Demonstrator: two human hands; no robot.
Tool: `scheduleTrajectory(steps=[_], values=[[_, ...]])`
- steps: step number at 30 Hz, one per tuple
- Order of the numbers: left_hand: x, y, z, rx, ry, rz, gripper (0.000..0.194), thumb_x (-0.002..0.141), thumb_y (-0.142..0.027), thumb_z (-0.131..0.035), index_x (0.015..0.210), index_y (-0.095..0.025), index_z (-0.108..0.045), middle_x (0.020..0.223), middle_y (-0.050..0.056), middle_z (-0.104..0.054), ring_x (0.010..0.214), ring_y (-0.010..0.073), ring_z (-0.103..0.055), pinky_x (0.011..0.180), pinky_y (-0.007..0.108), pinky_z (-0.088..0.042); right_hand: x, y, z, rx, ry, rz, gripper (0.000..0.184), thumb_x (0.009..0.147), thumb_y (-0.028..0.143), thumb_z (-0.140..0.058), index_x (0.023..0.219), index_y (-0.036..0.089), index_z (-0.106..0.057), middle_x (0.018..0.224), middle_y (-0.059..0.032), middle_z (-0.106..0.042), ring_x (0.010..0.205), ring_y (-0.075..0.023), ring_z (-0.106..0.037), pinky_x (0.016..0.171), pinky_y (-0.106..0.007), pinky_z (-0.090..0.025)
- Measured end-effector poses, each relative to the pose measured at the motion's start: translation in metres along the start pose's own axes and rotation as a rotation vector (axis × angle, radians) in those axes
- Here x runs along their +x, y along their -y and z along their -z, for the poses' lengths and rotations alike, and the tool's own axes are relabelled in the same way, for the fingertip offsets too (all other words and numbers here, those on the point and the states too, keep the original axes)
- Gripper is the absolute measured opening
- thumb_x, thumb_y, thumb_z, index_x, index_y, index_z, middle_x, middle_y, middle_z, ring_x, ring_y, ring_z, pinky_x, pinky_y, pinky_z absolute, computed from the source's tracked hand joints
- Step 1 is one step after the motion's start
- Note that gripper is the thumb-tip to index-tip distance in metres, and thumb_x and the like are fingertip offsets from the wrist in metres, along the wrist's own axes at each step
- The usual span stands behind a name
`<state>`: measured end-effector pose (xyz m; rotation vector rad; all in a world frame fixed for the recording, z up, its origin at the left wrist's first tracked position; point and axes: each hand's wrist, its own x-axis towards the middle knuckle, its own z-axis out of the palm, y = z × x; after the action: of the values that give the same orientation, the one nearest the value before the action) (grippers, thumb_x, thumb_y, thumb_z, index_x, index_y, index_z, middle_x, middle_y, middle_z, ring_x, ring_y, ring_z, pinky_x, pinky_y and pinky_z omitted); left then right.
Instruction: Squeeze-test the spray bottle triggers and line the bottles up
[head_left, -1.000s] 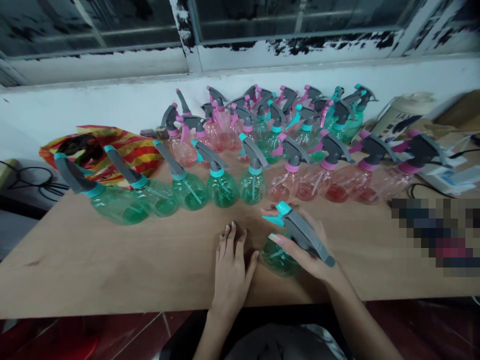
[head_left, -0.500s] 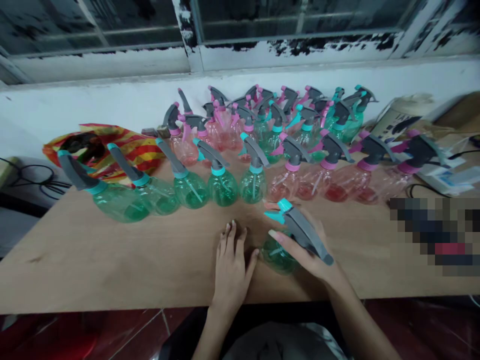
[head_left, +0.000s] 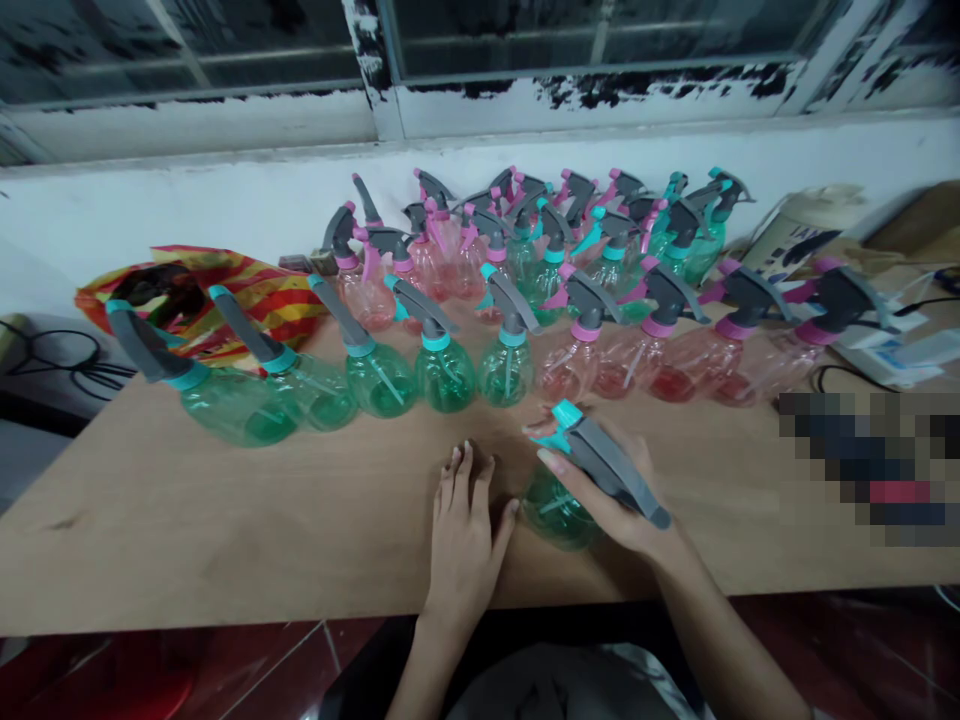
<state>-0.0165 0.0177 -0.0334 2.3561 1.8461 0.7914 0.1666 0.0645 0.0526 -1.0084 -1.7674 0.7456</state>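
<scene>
Near the table's front edge stands a green spray bottle [head_left: 561, 515] with a grey and turquoise trigger head. My right hand [head_left: 611, 500] is wrapped round its upper part, the thumb on the near side and fingertips by the turquoise trigger. Just left of that bottle, my left hand [head_left: 466, 530] lies flat on the wooden table [head_left: 225, 530], fingers apart and holding nothing. Its thumb points toward the bottle's side; I cannot tell whether they touch. Beyond my hands runs a row of spray bottles, green ones [head_left: 446, 375] on the left and pink ones [head_left: 675, 375] on the right.
More pink and green spray bottles [head_left: 555, 260] crowd behind the row, against the white wall [head_left: 247, 195]. A red and yellow striped plastic bag [head_left: 289, 305] lies at the back left, with black cables [head_left: 60, 365] beside it. A pale container [head_left: 806, 230] leans at the back right.
The fingers of my right hand have drawn in toward the turquoise trigger, which now sits closer to the bottle's neck. My left hand has stayed in place.
</scene>
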Motion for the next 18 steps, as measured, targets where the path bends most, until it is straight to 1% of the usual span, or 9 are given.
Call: scheduleTrajectory(steps=[4,7,10,13,18], values=[[-0.0001,0.0003,-0.0003,0.022,0.002,-0.011,0.047,0.099,-0.034,-0.045,0.140,-0.012,-0.042,0.151,0.021,-0.040,0.142,0.0329,-0.035,0.111,0.055,-0.036,-0.0011,0.0016,-0.0020,0.005,-0.010,-0.015,0.005,0.089,0.028,-0.063,0.093,0.025,-0.066,0.090,-0.0022,-0.074,0.089,-0.0207,-0.072,0.075,-0.031,-0.056],[-0.0003,0.0009,-0.0008,0.025,-0.001,-0.010,0.046,0.099,-0.035,-0.044,0.140,-0.013,-0.041,0.151,0.021,-0.040,0.141,0.0331,-0.035,0.109,0.056,-0.037,-0.0016,0.0035,-0.0022,-0.002,0.009,0.004,0.006,0.089,0.029,-0.062,0.092,0.025,-0.065,0.092,-0.0025,-0.074,0.089,-0.0208,-0.071,0.075,-0.032,-0.056],[-0.0003,0.0011,-0.0004,0.028,0.003,-0.015,0.046,0.100,-0.035,-0.042,0.140,-0.013,-0.040,0.150,0.022,-0.040,0.141,0.0336,-0.035,0.109,0.058,-0.037,-0.0020,0.0054,-0.0016,0.022,0.044,0.031,0.018,0.088,0.031,-0.064,0.105,0.027,-0.065,0.102,-0.0036,-0.072,0.102,-0.0232,-0.069,0.084,-0.035,-0.055],[-0.0002,0.0009,0.0005,0.024,0.014,-0.012,0.046,0.100,-0.035,-0.043,0.141,-0.015,-0.040,0.150,0.021,-0.040,0.142,0.0332,-0.034,0.109,0.058,-0.036,-0.0032,0.0050,-0.0013,0.046,0.053,0.023,0.032,0.086,0.032,-0.067,0.117,0.028,-0.061,0.111,-0.0048,-0.070,0.114,-0.0247,-0.064,0.093,-0.037,-0.053],[-0.0006,0.0009,0.0005,0.028,0.018,-0.013,0.045,0.099,-0.033,-0.044,0.140,-0.013,-0.041,0.151,0.021,-0.039,0.143,0.0326,-0.033,0.110,0.057,-0.035,-0.0059,0.0018,-0.0021,0.029,0.024,-0.003,0.042,0.084,0.033,-0.069,0.124,0.027,-0.057,0.115,-0.0069,-0.069,0.117,-0.0271,-0.062,0.093,-0.040,-0.053]])
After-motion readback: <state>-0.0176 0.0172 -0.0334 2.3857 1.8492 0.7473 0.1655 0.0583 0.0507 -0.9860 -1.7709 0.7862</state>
